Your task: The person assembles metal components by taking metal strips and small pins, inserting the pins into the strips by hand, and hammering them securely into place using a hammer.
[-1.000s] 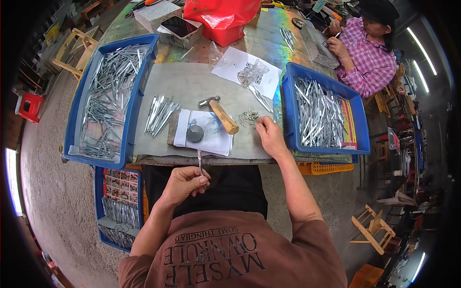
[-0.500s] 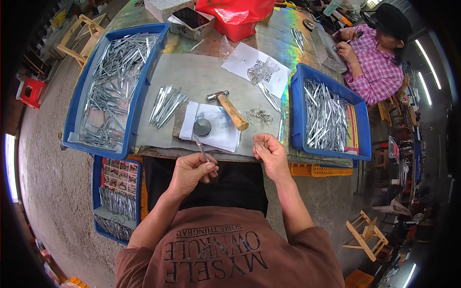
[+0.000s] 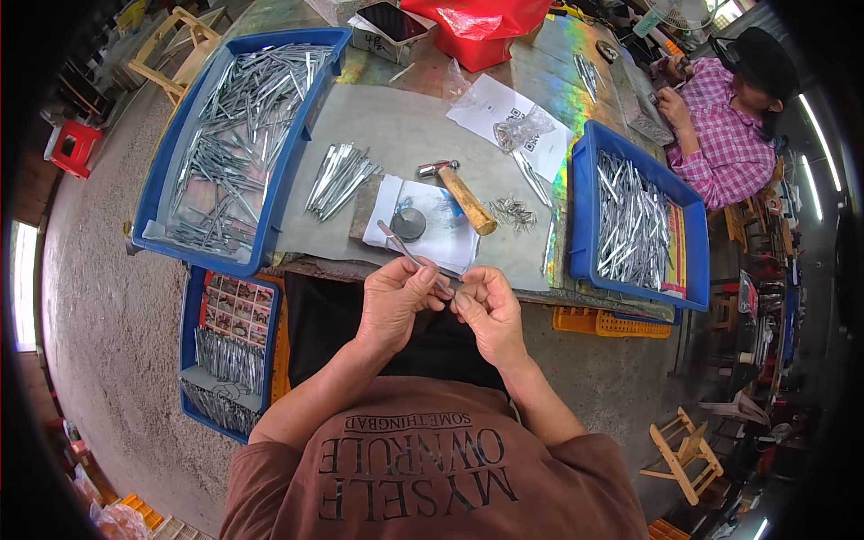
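Observation:
My left hand (image 3: 389,308) is closed round a slim metal strip (image 3: 396,241), its far end slanting up and left toward the table. My right hand (image 3: 490,319) meets it at the strip's near end, thumb and fingers pinched; whatever is between those fingertips is too small to make out. Just beyond them, a dark round block (image 3: 409,224) rests on white paper (image 3: 447,238). A ball-peen hammer (image 3: 465,200) with a wooden handle lies at the paper's right edge. Right of it is a small heap of tiny metal pins (image 3: 513,213). Several metal strips (image 3: 340,183) lie bunched on the left.
Blue trays of metal strips flank me: a large one (image 3: 273,193) left, another (image 3: 583,220) right, and a third (image 3: 192,346) below the table's left side. Farther back are a red bag (image 3: 472,36) and a phone (image 3: 392,20) on a box. A person (image 3: 724,126) works at the far right.
My right hand has come leftward from beside the pins to meet my left hand. My left hand has moved up and right with the metal strip. The whole view has shifted slightly.

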The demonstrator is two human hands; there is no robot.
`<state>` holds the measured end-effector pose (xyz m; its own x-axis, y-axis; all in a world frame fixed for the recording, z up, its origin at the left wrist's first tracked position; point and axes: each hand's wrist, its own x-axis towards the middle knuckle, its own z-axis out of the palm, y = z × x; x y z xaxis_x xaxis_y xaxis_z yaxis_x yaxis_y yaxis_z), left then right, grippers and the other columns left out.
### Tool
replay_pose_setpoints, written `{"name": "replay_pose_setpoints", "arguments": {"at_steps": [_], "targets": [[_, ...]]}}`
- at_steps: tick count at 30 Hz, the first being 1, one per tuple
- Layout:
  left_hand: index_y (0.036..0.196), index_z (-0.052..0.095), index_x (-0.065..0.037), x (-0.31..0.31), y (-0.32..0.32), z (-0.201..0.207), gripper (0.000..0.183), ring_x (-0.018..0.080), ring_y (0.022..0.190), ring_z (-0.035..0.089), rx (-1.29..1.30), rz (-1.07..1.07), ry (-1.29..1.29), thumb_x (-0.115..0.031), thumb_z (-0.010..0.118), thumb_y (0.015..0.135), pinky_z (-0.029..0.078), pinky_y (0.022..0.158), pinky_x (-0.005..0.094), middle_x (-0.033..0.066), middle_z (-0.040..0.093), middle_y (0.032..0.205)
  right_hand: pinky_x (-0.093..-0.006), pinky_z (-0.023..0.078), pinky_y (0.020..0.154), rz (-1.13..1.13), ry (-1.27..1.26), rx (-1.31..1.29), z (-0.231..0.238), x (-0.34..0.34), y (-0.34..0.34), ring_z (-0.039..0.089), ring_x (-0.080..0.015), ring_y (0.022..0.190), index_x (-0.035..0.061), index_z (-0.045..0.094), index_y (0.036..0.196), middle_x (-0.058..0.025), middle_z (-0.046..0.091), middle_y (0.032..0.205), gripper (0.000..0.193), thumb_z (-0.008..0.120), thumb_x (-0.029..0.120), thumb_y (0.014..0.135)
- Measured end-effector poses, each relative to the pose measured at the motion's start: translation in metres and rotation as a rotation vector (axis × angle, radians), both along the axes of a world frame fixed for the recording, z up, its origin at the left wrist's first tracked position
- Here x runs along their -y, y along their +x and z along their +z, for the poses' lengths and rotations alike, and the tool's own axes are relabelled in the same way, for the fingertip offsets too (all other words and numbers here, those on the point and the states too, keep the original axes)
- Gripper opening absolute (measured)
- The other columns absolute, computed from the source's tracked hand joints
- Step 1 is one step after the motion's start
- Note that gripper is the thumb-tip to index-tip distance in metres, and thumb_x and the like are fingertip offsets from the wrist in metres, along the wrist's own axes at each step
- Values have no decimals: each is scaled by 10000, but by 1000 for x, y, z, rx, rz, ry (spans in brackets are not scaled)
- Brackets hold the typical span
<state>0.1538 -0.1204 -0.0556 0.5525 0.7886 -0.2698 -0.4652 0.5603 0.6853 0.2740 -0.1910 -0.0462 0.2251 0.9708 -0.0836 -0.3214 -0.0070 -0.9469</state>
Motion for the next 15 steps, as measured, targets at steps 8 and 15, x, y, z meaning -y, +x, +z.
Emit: {"name": "replay_pose_setpoints", "arguments": {"at_steps": [8, 15], "targets": [[779, 534, -2, 4, 3, -2, 115, 109, 618, 548, -12, 15, 32, -116, 542, 797, 444, 520, 192, 84, 584, 750, -181, 347, 537, -11, 12, 19, -4, 1, -2, 441, -63, 623, 46, 393, 983, -3, 464, 689, 202, 486, 23, 806], [817, 542, -2, 8, 2, -3, 129, 85, 573, 515, -153, 75, 198, -122, 568, 780, 371, 463, 162, 85, 591, 724, -192, 343, 503, -141, -15, -73, -4, -1, -10, 433, -79, 563, 46, 379, 988, -12, 457, 643, 230, 497, 4, 795]]}}
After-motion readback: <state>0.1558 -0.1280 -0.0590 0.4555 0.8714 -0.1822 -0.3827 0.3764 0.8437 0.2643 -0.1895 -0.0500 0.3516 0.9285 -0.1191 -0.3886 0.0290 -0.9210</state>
